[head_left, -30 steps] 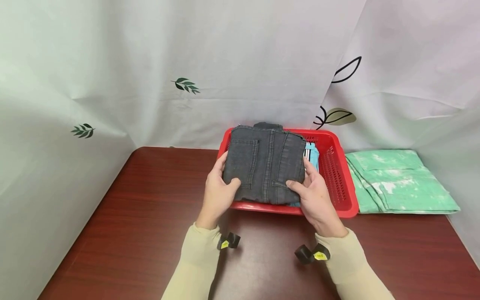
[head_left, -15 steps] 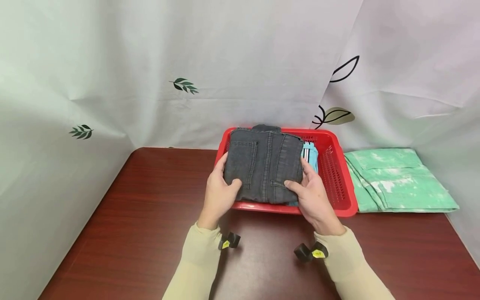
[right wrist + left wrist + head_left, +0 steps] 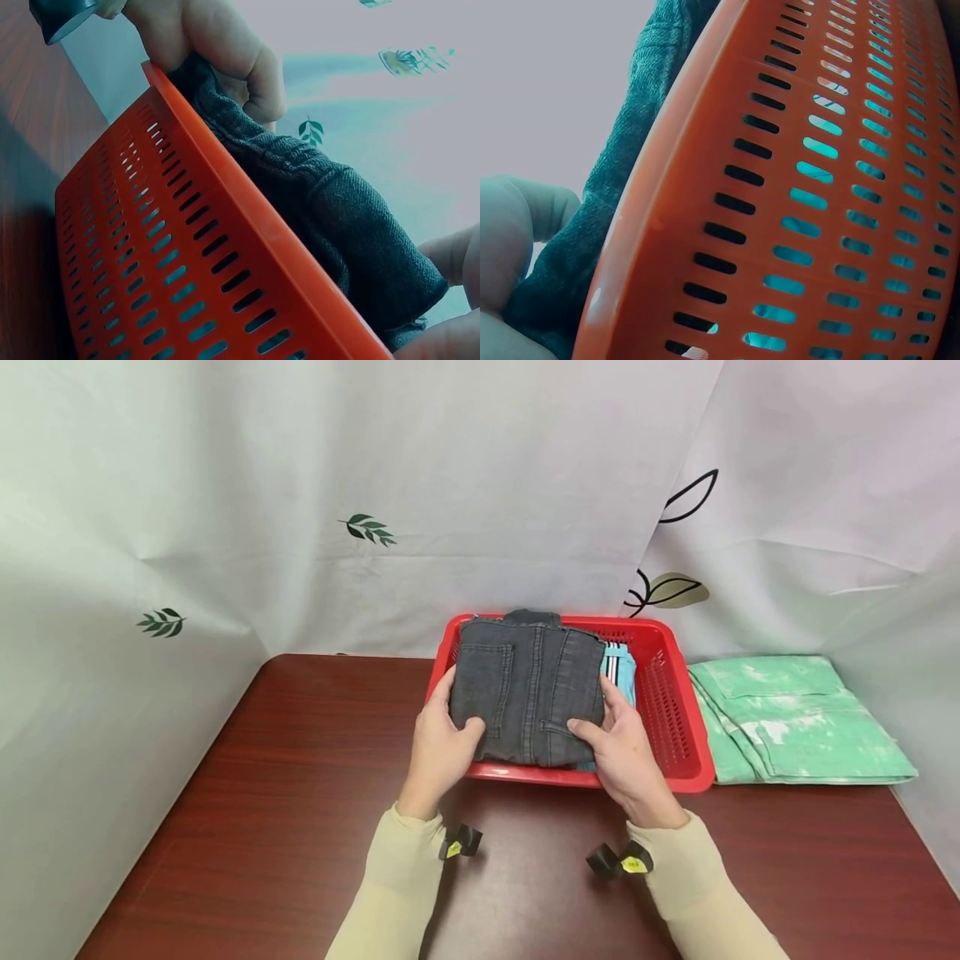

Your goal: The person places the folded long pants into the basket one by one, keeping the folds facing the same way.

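A folded pair of dark grey jeans (image 3: 528, 693) lies across the left part of the red plastic basket (image 3: 693, 760). My left hand (image 3: 442, 739) grips its left edge, thumb on top near a back pocket. At the opposite edge my right hand (image 3: 626, 743) holds it the same way, thumb over the seam. Both wrist views show the folded denim (image 3: 360, 232) at the height of the basket's rim (image 3: 656, 180). Light blue cloth with white and black stripes (image 3: 621, 668) shows inside the basket, mostly hidden under the jeans.
A folded green and white garment (image 3: 810, 722) lies on the table right of the basket. The reddish-brown wooden table (image 3: 300, 793) extends to the left and front. White curtains with leaf prints (image 3: 450, 485) hang behind and at both sides.
The jeans and both hands have shifted very slightly, settling a little lower and to the left over the basket. The grip of both hands stays the same.
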Demonstrator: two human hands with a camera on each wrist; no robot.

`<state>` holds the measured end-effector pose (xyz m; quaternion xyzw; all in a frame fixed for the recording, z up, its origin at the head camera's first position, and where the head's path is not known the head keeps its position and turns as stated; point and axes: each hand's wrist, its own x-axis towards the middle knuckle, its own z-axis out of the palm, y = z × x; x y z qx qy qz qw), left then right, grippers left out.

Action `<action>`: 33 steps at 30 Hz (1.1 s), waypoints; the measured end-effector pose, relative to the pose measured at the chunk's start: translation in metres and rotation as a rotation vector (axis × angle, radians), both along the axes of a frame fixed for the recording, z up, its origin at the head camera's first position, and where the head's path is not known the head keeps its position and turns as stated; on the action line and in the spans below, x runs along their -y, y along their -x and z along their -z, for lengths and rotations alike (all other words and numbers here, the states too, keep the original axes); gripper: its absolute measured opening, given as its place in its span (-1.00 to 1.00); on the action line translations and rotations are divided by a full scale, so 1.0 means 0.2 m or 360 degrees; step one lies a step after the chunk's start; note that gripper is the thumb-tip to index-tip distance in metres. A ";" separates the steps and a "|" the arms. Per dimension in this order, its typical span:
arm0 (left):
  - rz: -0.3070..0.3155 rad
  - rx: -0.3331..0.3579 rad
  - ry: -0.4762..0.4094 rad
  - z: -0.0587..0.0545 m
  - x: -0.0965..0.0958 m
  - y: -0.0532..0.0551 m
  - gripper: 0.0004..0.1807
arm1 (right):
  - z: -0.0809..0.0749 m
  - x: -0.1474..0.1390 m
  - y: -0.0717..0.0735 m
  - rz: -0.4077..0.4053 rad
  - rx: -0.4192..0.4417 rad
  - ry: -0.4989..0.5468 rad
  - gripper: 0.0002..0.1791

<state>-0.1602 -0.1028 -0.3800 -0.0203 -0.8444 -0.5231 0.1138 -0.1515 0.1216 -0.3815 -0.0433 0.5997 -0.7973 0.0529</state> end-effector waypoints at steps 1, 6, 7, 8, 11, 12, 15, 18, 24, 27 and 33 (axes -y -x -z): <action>-0.0004 0.0001 0.0005 0.00 0.00 0.00 -0.20 | 0.00 0.00 0.00 0.0003 0.0000 -0.0005 -0.16; -0.0024 0.0040 0.0028 0.00 -0.01 0.00 -0.20 | 0.01 0.00 0.00 0.0013 -0.0014 -0.0046 -0.16; -0.0025 0.0051 0.0034 0.00 -0.01 0.00 -0.20 | 0.01 -0.01 0.00 0.0018 -0.0017 -0.0052 -0.16; -0.0028 0.0063 0.0039 0.00 -0.01 0.01 -0.20 | 0.01 -0.01 0.00 0.0023 -0.0017 -0.0056 -0.16; -0.0046 0.0091 0.0075 0.00 -0.02 0.00 -0.20 | 0.01 0.00 0.00 0.0037 -0.0017 -0.0081 -0.15; -0.0052 0.0096 0.0088 0.00 -0.02 0.00 -0.20 | 0.01 0.00 0.00 0.0041 -0.0018 -0.0093 -0.15; -0.0076 0.0122 0.0130 -0.01 -0.02 -0.01 -0.20 | 0.01 0.00 0.00 0.0049 -0.0012 -0.0140 -0.14; -0.0092 0.0144 0.0157 -0.02 -0.03 -0.01 -0.20 | 0.01 0.00 0.00 0.0056 0.0006 -0.0160 -0.13; -0.0088 0.0160 0.0232 -0.02 -0.03 -0.01 -0.17 | 0.00 0.01 0.00 0.0066 0.0059 -0.0113 -0.03; -0.0067 0.0152 0.0322 -0.01 -0.04 -0.01 -0.16 | 0.00 0.00 0.00 0.0056 0.0049 -0.0126 -0.02; -0.0056 0.0113 0.0468 0.00 -0.05 -0.01 -0.14 | 0.00 0.00 0.00 0.0022 0.0054 -0.0277 -0.04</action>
